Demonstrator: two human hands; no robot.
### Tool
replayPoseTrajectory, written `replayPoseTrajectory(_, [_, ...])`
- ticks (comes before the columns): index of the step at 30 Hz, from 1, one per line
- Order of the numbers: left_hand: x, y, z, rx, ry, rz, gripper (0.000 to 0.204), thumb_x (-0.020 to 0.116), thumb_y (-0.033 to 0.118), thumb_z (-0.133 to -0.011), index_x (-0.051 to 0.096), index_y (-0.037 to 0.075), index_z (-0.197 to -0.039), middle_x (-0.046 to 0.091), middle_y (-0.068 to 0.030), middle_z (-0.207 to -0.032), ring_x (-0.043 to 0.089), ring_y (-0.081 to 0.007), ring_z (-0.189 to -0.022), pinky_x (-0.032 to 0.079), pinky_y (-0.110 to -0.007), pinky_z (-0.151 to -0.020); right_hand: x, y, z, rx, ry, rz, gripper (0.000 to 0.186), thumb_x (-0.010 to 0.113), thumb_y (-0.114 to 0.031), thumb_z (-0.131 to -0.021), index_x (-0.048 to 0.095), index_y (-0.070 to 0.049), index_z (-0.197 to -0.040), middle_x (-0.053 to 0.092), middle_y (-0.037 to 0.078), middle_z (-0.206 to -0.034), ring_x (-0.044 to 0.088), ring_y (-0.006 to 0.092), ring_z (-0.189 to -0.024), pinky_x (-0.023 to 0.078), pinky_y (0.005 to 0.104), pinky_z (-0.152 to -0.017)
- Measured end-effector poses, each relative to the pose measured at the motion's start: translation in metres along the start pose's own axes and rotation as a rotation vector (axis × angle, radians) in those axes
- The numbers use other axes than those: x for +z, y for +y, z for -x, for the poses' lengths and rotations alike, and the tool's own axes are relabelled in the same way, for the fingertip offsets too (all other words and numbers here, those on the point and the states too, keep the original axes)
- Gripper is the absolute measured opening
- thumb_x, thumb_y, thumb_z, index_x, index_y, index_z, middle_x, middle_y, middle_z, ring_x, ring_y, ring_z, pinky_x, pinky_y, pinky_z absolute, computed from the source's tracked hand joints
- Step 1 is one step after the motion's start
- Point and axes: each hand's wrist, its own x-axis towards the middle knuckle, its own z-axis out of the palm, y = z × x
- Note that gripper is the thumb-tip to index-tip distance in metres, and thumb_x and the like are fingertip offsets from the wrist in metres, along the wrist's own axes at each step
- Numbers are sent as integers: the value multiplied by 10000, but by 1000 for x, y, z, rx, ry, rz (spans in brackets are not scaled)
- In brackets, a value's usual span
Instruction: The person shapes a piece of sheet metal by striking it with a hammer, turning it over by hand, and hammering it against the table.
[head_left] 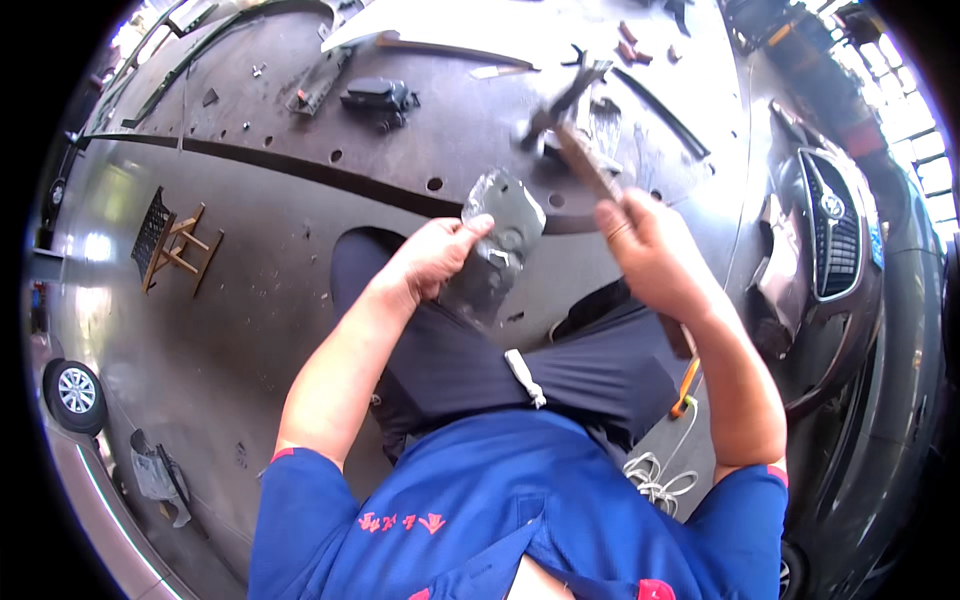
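Spreading across the upper half, a dark platform [460, 125] with round holes is the largest work surface; a dark car [905, 340] lines the right edge and a pale car [110, 525] the lower left. On the platform lie a white panel [450, 30] and a smaller black part [378, 95]. Left of the person's knees, a stool [178, 248] is on the floor.

Next in size comes the hammer [592, 165]. The right hand [650, 250] has its fingers wrapped round the wooden handle; the head, partly blurred, is out over the platform, beyond and to the right of the work, touching none of it.

Smallest of the main things is the grey piece [515, 215], in front of the knees by the platform's near edge. The left hand [440, 255] pinches its left side, thumb on the upper face. Whether the piece rests on that edge or hangs just above it, I cannot tell.

The step in hand looks like hammer work on this piece, perhaps between blows or just ahead of one. The next move would seem to call for firm backing under the piece, a steady left pinch, and a controlled stroke landing clear of the thumb.
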Motion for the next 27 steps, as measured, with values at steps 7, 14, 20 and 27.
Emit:
replayPoseTrajectory(7, [-5,-9,-14,48,7,34,422,680,444,-1067,762,30,-1064,711,9,-768,582,-41,-556,421,-221,-478,13,8,19,-230,207,-221,307,610,-315,-1109,597,-17,-1038,633,175,-765,614,278,-698,510,421,-694])
replayPoseTrajectory(14, [-5,-8,-6,36,88,-51,468,649,534,-1064,750,79,-1017,610,51,-647,370,-29,-387,205,-243,-331,-19,5,20,-18,95,-149,417,596,-408,-1115,635,2,-1054,658,160,-851,610,285,-763,501,412,-748])
replayPoseTrajectory(20, [7,-37,-1,115,136,91,451,688,476,-1065,739,33,-997,616,55,-716,474,-35,-563,410,-242,-514,-6,-2,26,-317,184,-368,258,629,-273,-1110,598,-18,-1089,640,82,-825,581,193,-717,478,335,-673])
replayPoseTrajectory(27, [57,-57,10,170,306,180,554,630,532,-1082,616,77,-766,454,82,-618,352,-49,-537,312,-282,-478,-12,7,15,-94,-18,-3,367,617,-359,-1102,639,3,-1049,673,221,-776,656,374,-709,520,461,-703])
